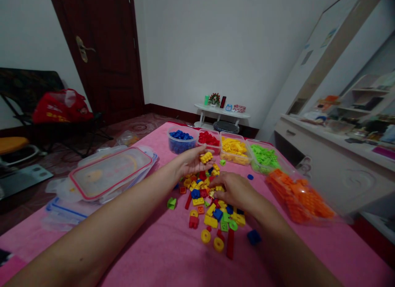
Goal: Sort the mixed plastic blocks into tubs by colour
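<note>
My left hand [194, 161] is closed around a yellow toy brick [206, 157], held just above the far side of a mixed heap of toy bricks [210, 213]. Over the heap's right side, my right hand [231, 186] reaches down with bent fingers among the pieces; whether it grips one is hard to make out. Red, blue, yellow and green pieces make up the heap, with yellow rings [218, 244] and a long red brick [230, 244] at its near edge. A green piece [172, 203] lies to the left, a dark blue brick [254, 237] to the right.
Behind the heap stand tubs of blue bricks [182, 146], red bricks [209, 138], yellow bricks [233, 146] and green bricks [264, 156]. A container of orange bricks [300, 198] is at the right. Stacked plastic lids [111, 172] lie at the left on the pink cloth [148, 254].
</note>
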`<state>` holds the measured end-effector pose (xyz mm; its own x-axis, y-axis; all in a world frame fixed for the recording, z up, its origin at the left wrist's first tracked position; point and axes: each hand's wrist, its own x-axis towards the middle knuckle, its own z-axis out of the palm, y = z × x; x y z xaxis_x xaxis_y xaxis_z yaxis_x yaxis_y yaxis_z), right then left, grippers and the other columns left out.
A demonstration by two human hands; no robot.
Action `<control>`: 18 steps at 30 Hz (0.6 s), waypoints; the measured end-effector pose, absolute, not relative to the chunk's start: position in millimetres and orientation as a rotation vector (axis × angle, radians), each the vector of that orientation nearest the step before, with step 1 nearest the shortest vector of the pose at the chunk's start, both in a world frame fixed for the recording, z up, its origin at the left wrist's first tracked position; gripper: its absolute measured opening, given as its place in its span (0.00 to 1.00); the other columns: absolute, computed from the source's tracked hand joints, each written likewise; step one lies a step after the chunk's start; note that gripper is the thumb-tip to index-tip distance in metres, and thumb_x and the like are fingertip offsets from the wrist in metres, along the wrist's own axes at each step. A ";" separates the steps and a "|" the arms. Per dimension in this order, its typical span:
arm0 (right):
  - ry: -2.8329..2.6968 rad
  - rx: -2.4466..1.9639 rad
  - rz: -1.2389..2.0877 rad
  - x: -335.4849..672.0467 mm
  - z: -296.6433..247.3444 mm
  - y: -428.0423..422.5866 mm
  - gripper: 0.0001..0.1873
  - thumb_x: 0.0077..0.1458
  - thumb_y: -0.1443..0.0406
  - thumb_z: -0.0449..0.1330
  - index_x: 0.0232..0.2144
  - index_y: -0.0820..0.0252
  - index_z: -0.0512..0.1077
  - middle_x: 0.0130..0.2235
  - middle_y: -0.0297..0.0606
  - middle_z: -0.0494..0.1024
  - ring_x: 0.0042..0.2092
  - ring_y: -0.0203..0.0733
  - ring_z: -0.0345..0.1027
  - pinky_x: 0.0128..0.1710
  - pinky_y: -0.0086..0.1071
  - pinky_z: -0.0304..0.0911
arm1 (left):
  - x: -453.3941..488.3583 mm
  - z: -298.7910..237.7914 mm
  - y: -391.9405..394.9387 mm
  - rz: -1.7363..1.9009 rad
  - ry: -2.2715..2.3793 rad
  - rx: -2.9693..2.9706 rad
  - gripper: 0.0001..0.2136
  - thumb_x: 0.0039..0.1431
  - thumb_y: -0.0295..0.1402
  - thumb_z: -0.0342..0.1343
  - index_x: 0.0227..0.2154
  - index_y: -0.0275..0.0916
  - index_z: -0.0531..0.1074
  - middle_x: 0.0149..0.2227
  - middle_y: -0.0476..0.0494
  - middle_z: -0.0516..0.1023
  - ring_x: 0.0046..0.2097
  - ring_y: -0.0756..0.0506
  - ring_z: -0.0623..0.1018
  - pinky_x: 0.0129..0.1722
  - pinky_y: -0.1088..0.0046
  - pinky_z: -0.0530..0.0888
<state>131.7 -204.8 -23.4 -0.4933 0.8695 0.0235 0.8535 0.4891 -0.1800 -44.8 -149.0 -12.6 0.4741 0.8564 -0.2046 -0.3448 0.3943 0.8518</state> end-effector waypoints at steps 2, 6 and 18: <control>-2.630 -1.536 0.179 129.4 -22.3 -206.4 0.14 0.45 0.62 0.61 0.37 0.47 0.77 0.41 0.37 0.77 0.42 0.46 0.69 0.37 0.32 0.58 | -44.3 -12.7 -147.1 0.879 0.651 0.674 0.15 0.63 0.39 0.42 0.36 0.32 0.66 0.33 0.37 0.73 0.36 0.47 0.77 0.34 0.74 0.74; -2.665 -1.570 0.157 124.0 -17.9 -211.7 0.11 0.44 0.66 0.59 0.33 0.49 0.77 0.37 0.37 0.78 0.39 0.45 0.69 0.34 0.32 0.56 | -45.4 -14.6 -143.9 0.901 0.666 0.553 0.14 0.63 0.39 0.42 0.38 0.32 0.65 0.37 0.33 0.72 0.40 0.43 0.77 0.34 0.68 0.76; -1.219 -1.164 1.199 129.1 -24.0 -192.4 0.08 0.41 0.67 0.58 0.29 0.59 0.66 0.24 0.28 0.70 0.23 0.31 0.62 0.20 0.23 0.55 | -23.3 -7.8 -165.7 1.224 0.695 0.838 0.17 0.63 0.41 0.42 0.42 0.33 0.68 0.42 0.36 0.74 0.43 0.46 0.76 0.47 0.67 0.72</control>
